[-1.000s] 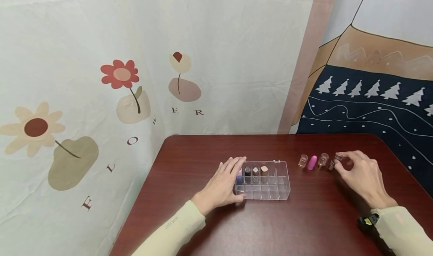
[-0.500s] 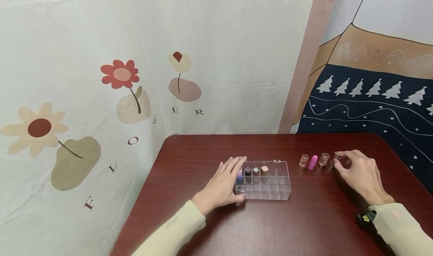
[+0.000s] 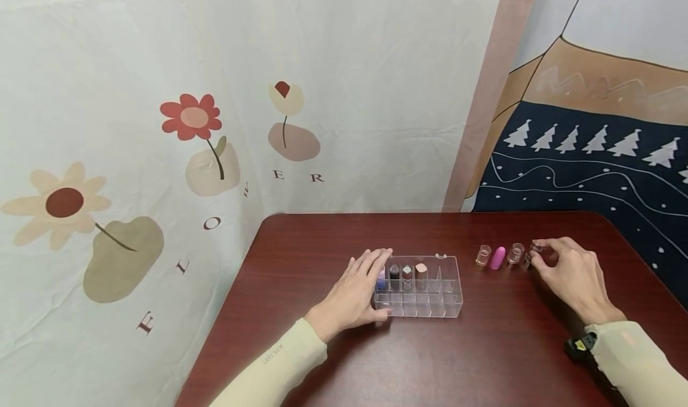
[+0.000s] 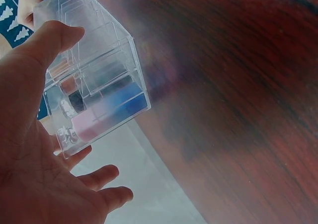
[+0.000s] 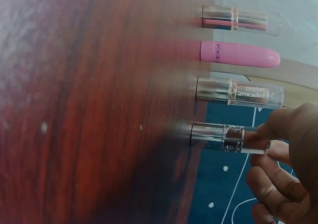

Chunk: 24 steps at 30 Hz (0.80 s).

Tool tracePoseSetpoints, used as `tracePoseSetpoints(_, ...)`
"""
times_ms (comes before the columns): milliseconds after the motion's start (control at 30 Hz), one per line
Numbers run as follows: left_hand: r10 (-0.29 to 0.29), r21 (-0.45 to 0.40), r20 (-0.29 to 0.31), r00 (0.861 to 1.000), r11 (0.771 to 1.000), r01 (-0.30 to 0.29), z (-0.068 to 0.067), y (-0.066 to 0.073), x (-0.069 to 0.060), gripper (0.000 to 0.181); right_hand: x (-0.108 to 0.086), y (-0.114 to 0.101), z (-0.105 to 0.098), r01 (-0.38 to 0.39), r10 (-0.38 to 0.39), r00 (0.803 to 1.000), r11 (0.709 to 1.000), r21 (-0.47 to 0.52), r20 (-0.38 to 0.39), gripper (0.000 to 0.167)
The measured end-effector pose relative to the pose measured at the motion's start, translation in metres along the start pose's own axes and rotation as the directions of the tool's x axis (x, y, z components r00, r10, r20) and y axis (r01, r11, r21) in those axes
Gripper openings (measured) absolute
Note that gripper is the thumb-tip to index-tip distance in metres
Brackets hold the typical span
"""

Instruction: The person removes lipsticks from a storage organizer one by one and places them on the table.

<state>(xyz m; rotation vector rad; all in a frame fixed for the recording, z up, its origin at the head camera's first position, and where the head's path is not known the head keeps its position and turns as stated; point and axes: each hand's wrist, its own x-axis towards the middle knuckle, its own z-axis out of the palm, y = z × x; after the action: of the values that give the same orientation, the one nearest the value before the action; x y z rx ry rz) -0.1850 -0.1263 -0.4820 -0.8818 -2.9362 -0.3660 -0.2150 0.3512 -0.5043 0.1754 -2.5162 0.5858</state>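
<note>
Right hand point(image 3: 575, 278) pinches the end lipstick point(image 5: 207, 136) up top, left hand point(image 3: 349, 290) rests loosely against the box point(image 3: 450, 306): straight lift looks cleanest!

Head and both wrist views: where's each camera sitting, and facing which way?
Head: on the head, facing forward and down at the table; left hand, right hand and sleeves show.
Left wrist: on that wrist, facing the clear case; left hand and part of right hand show.
Right wrist: on that wrist, facing four tubes; right hand shows.
Head and right wrist share the pink tube.
</note>
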Motion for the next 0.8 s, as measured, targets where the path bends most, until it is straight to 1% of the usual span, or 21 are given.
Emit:
tracePoseSetpoints(400,0.001,0.0,0.003,1.0,1.0,-0.001,0.0006,-0.0016,0.0005,0.131,-0.0023,-0.0002,-0.0003,-0.017,0.017,1.0,1.0,0.008,0.017,0.033)
tracePoseSetpoints(533,0.006,0.002,0.0,1.0,1.0,-0.006,0.0002,-0.002,0.0004,0.13,-0.0031,-0.0008,-0.0001,-0.032,0.031,0.999,0.999,0.011,0.03,0.035)
tracePoseSetpoints(800,0.012,-0.005,-0.002,1.0,1.0,-0.012,0.0012,-0.0022,0.0001,0.13,-0.0093,-0.0047,0.0012,-0.081,0.081,0.997,0.997,0.019,0.018,0.043)
